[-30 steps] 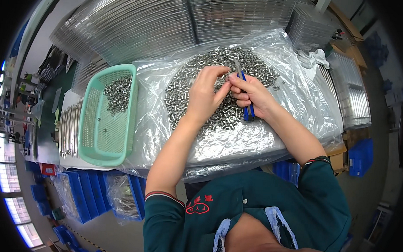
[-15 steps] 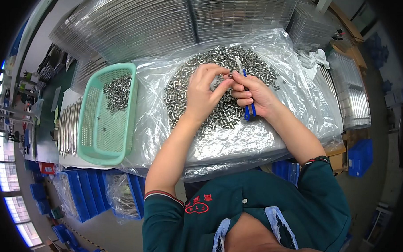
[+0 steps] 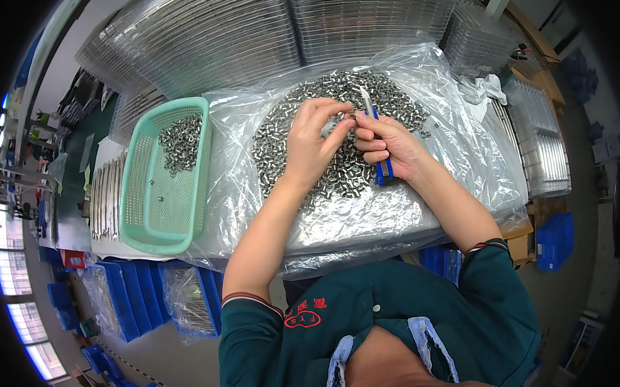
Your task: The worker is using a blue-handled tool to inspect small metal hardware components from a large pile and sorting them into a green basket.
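Observation:
Above a wide heap of small shiny metal parts (image 3: 285, 111), my two hands meet at the fingertips. My right hand (image 3: 388, 143) is closed round a blue utility knife (image 3: 384, 170), its blade pointing away from me. In a pinch, my left hand (image 3: 313, 140) holds one small metal part (image 3: 353, 116), which the right fingertips also touch; its exact shape is partly hidden by the fingers. To the left stands a pale green plastic basket (image 3: 126, 207), with a smaller pile of the same metal parts (image 3: 180, 142) at its far end and a couple of loose ones nearer me.
Clear plastic sheeting (image 3: 234, 218) lies under the heap. Stacked clear trays (image 3: 213, 36) wall off the back, and more trays (image 3: 540, 140) stand at the right. A white cloth (image 3: 483, 90) lies at the back right. Blue bins (image 3: 139, 293) sit below the table's front edge.
Both hands stay over the heap, with only slight finger movement around the small metal part. The knife blade has shifted a little to the left.

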### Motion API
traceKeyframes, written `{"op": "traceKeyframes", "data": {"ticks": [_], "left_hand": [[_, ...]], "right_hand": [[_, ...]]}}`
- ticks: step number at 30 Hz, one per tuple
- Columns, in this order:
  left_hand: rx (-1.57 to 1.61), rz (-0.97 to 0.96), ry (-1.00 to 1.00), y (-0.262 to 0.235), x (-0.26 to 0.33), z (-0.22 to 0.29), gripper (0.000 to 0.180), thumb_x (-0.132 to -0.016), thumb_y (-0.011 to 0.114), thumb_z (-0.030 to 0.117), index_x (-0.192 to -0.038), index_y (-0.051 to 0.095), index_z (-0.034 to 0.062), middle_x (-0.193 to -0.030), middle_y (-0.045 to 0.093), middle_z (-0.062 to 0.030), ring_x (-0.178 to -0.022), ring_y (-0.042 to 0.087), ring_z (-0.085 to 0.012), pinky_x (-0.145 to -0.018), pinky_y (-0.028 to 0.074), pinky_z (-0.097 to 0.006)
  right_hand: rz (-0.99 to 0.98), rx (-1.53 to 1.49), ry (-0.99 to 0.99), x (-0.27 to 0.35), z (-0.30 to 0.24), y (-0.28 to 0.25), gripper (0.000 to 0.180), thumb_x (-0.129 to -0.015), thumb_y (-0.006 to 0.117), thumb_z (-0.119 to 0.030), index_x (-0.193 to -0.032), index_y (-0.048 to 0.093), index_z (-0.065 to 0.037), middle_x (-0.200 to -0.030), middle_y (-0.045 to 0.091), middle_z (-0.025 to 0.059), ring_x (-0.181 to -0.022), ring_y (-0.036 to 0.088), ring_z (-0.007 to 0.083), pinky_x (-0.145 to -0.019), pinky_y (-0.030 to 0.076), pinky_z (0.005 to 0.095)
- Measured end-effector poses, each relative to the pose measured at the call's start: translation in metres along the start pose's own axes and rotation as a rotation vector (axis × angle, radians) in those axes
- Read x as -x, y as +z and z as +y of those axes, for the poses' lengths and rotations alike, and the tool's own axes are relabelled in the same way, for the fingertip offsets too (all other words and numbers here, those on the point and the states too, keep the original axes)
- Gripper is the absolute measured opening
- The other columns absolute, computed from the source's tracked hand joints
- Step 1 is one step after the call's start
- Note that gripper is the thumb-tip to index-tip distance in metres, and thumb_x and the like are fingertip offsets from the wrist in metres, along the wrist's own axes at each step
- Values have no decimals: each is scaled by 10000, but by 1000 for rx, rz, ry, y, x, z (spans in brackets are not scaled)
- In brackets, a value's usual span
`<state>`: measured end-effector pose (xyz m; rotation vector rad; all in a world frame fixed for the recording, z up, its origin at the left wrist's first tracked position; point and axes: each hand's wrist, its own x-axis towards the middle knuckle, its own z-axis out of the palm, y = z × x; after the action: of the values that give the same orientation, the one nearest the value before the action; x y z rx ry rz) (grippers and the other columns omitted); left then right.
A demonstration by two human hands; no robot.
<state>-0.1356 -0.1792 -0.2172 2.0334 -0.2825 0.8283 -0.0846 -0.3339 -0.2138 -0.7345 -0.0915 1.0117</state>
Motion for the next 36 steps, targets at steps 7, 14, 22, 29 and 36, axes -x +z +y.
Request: {"op": "traceKeyframes", "data": {"ticks": [7,14,22,29,36], "left_hand": [[-11,-26,-14,0,0,-1,154,-744,660,97,-896,647,79,-905,567,-68,-839,559,-213,-712,454,-303],[-7,-44,10,0,0,0,176,-765,640,43,-938,638,75,-932,578,-64,-871,559,-182,-751,451,-275],[93,-39,-43,-1,0,0,185,-766,641,48,-950,625,58,-956,583,-63,-879,551,-159,-712,440,-257],[31,-39,-4,-1,-1,0,175,-747,653,75,-919,628,61,-908,590,-79,-867,573,-224,-739,462,-316],[-21,29,-135,-4,0,-3,166,-798,623,82,-960,626,49,-896,640,-56,-795,582,-134,-713,451,-249]], "right_hand": [[8,-17,15,0,0,0,142,-886,539,-208,-807,491,-100,-644,471,-55,-452,346,-17,-344,269,122],[-1,-27,-1,0,1,-1,97,-885,536,-190,-911,489,-109,-661,466,-54,-466,353,-15,-353,273,119],[35,48,-47,1,0,2,104,-873,555,-188,-920,495,-117,-649,464,-57,-462,357,-13,-360,280,119],[42,86,-39,1,0,0,153,-875,556,-216,-944,502,-90,-658,467,-57,-461,353,-13,-358,273,120],[213,408,-285,7,-5,13,264,-920,454,-266,-1053,519,-47,-702,487,-33,-512,370,9,-419,315,148]]}}
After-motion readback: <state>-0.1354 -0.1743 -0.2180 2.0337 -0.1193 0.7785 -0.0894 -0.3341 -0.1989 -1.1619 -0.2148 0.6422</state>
